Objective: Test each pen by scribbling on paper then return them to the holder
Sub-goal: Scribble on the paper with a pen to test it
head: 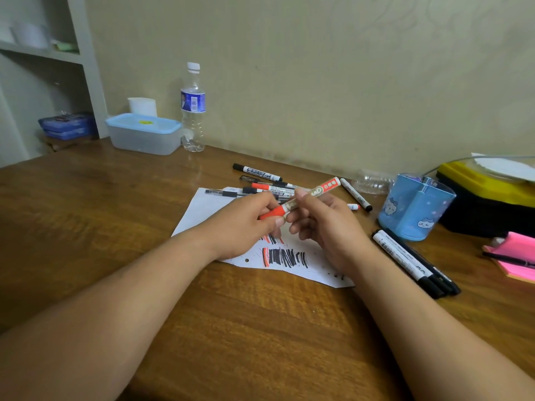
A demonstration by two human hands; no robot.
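Both hands hold one red marker (301,197) above the white paper (202,209). My left hand (246,224) pinches its red cap end, and my right hand (327,224) grips the barrel. Black and red scribbles (285,257) mark the paper. Several markers and pens (260,183) lie in a loose pile at the paper's far edge. A few black markers (411,261) lie side by side to the right. The blue pen holder (414,209) stands at the right and looks empty.
A water bottle (193,108) and a lidded plastic box (144,133) stand at the back by the wall. A black-and-yellow case (492,195) sits behind the holder. Pink sticky notes (515,256) with a pen on them lie at the right edge. A crushed bottle (372,182) lies near the holder.
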